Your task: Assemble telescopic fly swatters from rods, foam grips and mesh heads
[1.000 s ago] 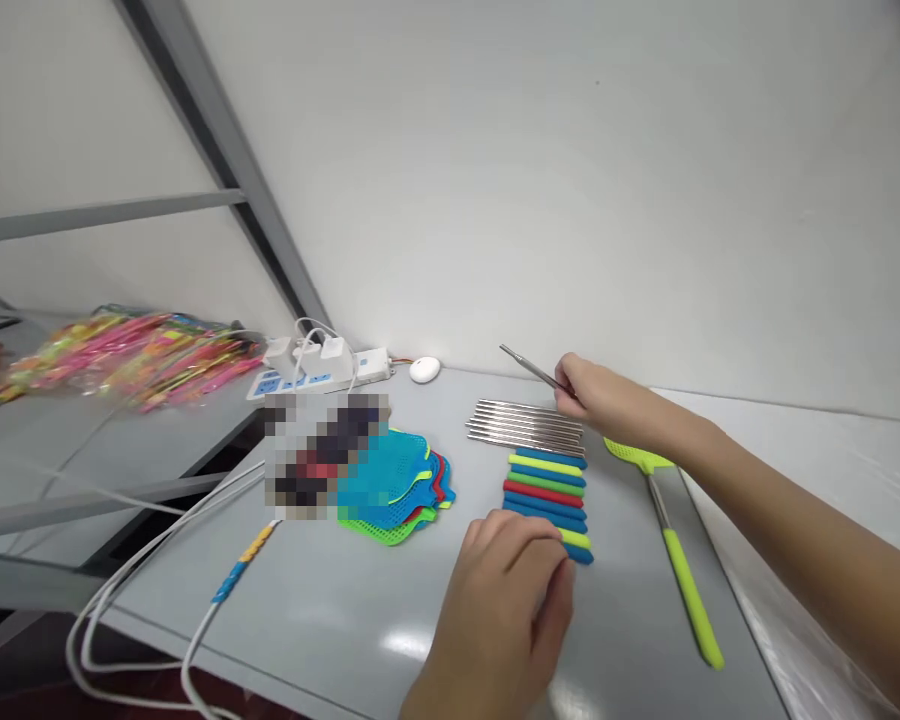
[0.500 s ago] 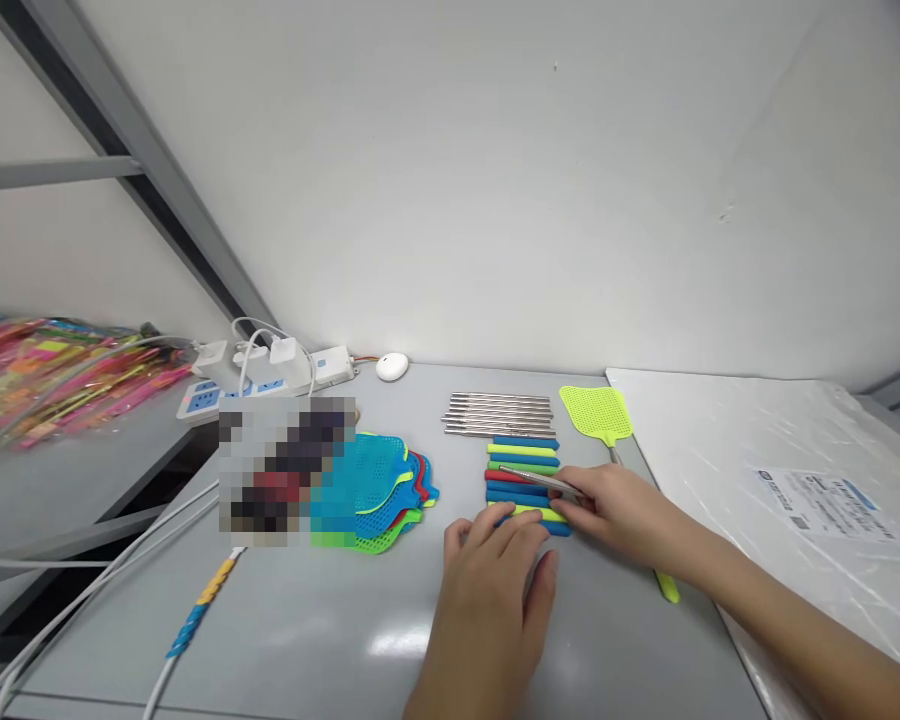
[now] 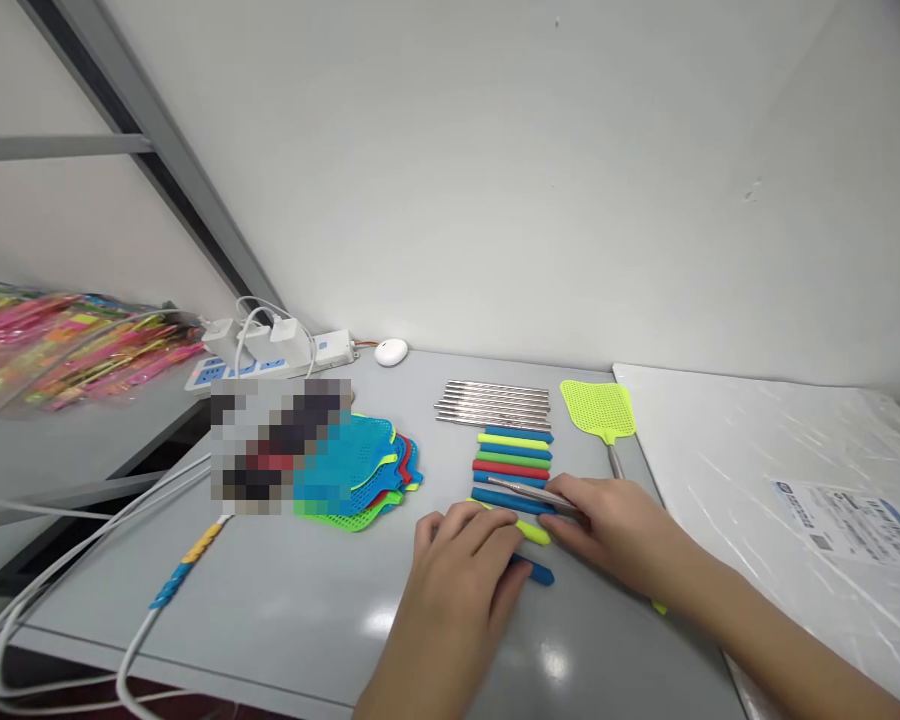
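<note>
My left hand has its fingers curled round a blue plastic handle, whose pointed end sticks out past the thumb. Its fingertips also cover one end of a yellow-green handle. Between the thumb and fingers of my right hand is a thin metal rod, its tip pointing left above the row of handles. That row has several blue, green, red and yellow handles lying parallel. Behind it lie several metal rods. Right of them rests a fly swatter with a yellow-green mesh head, its shaft partly under my right arm.
Loose swatter heads are stacked at left, beside a pixelated patch. A power strip with chargers and a white oval case stand by the wall. White cables run along the left. A wrapped white panel lies right.
My left hand has drawn the nearest blue handle towards me, apart from the row, and the yellow-green one has turned askew. My right hand still holds the metal rod. The view has shifted slightly.
</note>
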The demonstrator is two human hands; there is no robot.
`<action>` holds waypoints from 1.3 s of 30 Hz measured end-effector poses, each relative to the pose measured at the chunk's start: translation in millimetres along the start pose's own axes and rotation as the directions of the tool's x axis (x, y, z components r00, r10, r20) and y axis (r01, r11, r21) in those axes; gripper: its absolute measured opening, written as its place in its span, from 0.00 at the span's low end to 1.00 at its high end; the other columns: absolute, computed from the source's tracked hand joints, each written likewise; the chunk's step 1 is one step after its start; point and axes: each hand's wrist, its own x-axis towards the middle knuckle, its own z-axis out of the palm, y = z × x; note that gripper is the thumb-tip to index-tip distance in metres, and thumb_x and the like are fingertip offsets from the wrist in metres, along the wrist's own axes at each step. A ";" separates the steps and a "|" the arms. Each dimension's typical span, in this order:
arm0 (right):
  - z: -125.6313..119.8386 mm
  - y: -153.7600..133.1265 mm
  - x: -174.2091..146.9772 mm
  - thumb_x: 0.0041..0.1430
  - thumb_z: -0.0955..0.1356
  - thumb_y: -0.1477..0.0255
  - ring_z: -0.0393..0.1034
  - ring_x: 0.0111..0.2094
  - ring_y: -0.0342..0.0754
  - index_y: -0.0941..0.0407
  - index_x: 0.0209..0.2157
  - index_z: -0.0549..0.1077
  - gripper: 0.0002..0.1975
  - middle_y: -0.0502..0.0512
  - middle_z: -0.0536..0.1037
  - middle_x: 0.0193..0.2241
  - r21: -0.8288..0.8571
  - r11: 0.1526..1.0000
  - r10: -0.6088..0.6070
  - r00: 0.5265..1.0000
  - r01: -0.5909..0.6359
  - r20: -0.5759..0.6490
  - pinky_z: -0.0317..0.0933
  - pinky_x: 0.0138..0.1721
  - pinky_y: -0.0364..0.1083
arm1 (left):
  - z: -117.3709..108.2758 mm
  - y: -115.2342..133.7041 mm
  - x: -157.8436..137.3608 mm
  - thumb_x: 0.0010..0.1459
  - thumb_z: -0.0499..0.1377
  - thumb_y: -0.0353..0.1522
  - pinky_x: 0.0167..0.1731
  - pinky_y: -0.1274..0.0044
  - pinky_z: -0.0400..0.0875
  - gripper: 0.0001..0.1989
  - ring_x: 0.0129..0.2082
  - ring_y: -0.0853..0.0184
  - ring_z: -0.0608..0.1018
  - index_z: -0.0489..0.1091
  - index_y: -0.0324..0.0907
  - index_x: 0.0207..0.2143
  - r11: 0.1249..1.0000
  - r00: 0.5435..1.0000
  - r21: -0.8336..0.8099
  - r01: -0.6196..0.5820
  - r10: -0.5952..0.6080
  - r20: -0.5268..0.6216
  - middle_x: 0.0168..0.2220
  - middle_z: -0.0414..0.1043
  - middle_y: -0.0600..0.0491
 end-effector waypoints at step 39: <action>-12.1 -3.3 -10.6 0.65 0.60 0.62 0.72 0.34 0.51 0.53 0.45 0.69 0.14 0.56 0.79 0.36 0.131 0.991 0.011 0.993 -0.026 0.114 0.54 0.29 0.44 | -1.2 5.2 5.9 0.64 0.55 0.27 0.46 0.67 0.69 0.14 0.46 0.62 0.69 0.71 0.49 0.50 0.993 0.999 0.111 -0.037 0.032 0.044 0.48 0.73 0.54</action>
